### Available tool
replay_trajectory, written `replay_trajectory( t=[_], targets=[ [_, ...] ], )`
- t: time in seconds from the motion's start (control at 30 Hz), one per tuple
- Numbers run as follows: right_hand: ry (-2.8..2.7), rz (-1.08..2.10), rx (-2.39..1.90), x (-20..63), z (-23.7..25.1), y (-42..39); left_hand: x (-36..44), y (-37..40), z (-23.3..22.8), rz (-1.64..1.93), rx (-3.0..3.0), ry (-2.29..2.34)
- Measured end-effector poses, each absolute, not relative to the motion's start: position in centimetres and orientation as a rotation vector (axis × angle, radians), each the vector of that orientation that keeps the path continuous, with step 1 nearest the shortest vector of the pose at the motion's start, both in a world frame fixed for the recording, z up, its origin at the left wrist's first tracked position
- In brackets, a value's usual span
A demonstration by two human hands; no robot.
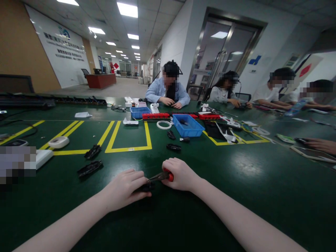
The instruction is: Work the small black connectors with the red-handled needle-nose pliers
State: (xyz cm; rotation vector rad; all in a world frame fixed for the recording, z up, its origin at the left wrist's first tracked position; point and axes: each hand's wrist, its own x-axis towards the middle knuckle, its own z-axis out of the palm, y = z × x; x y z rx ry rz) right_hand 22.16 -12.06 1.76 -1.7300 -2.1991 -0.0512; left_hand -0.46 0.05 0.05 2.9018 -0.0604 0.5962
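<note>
While the left hand [128, 187] pinches a small black part [147, 187] between thumb and fingers, the right hand [181, 175] is wrapped in a closed fist around a pair of pliers [157, 177]. The pliers have slim, tapering metal jaws of a dull dark grey and a smooth, rounded red grip [170, 176], most of it covered by the curled fingers. Their narrow tip meets the left fingertips just above the black part; whether the jaws bite on it or merely lie against it, I cannot tell. The part, dark and partly hidden by the hand, sits low over the near middle of the table [210, 217], whose smooth green surface carries a soft sheen.

Left of the hands lie two elongated black pieces, an upper piece [92, 151] and a lower piece [90, 168], both with uneven, ridged outlines and glossy highlights. Beyond the right hand, a slender dark piece [173, 147] rests near a glossy blue bin [190, 132], rectangular with straight walls. A thin, flat white ring [164, 125] lies to the bin's left. Farther left, a thick pale tape roll [58, 142] rests on its side face, near straight yellow strips [128, 150] that form angular outlines on the green. Behind the bin runs a row of blocky red bars [155, 116].
</note>
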Motion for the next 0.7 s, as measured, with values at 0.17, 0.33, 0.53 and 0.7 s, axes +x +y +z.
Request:
replay_trajectory(
  t=[0.17, 0.33, 0.53, 0.7],
  targets=[
    [-2.193, -0.045, -1.744, 21.95, 1.99, -12.27, -0.43, 0.10, 0.39, 0.533, 2.854, 0.002],
    [-2.190, -0.058, -1.734, 21.77, 1.74, -12.32, -0.41, 0.08, 0.50, 0.488, 2.847, 0.029],
    [-2.116, -0.120, -1.752, 22.10, 1.40, -12.21, -0.31, 0.01, 0.35, 0.526, 2.902, -0.017],
    [-2.155, -0.093, -1.734, 22.23, 1.56, -12.15, -0.35, 0.03, 0.28, 0.590, 2.932, -0.059]
  ],
)
